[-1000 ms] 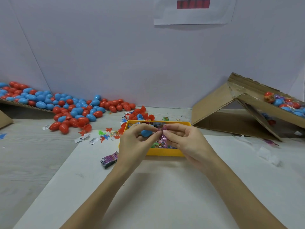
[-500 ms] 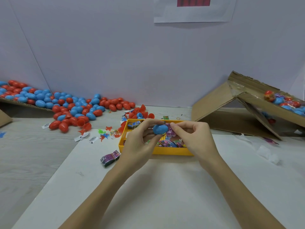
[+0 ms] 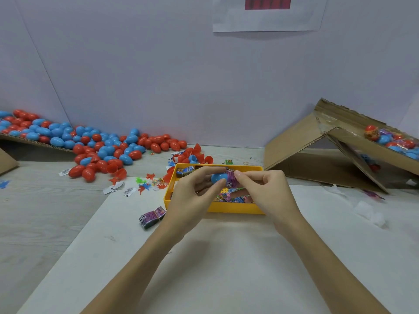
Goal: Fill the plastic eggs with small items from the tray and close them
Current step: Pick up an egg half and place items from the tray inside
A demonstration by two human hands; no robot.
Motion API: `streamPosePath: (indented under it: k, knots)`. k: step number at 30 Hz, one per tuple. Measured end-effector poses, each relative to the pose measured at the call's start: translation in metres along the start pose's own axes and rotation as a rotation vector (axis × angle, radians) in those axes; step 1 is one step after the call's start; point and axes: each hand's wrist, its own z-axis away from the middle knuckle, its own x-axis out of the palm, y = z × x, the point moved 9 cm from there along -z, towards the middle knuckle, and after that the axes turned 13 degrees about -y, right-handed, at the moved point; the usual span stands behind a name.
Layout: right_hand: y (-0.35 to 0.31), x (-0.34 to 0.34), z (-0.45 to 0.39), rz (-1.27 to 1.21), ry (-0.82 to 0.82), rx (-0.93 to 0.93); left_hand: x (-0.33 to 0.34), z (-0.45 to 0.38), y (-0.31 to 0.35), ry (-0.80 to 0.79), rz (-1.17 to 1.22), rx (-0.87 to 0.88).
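Left hand (image 3: 192, 193) grips a blue egg half (image 3: 218, 177), fingers curled over its top and thumb pressed under it, held just above the far part of the yellow tray (image 3: 235, 208). Right hand (image 3: 265, 191) pinches a purple wrapped packet (image 3: 232, 181) between thumb and forefinger, the packet touching the egg half's open right end; how far in it sits, cannot tell. More packets lie in the tray beneath the hands; closed red and blue eggs (image 3: 95, 146) heaped well apart at left.
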Motion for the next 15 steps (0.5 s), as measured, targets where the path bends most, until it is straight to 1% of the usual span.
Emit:
streamPosePath:
  k: [3,6,9,15]
  knots:
    - [-0.001,0.005,0.000,-0.058,-0.035,0.000,-0.001,0.000,-0.002,0.008,0.033,-0.020]
    - [-0.003,0.012,0.000,-0.118,-0.098,-0.016,0.000,0.000,-0.007,0.007,0.145,-0.055]
    - [-0.004,0.012,0.001,-0.141,-0.093,-0.030,-0.003,-0.002,-0.006,-0.003,0.132,-0.049]
    - [-0.004,0.013,0.002,-0.182,-0.068,-0.052,-0.010,0.000,-0.006,0.045,0.139,-0.043]
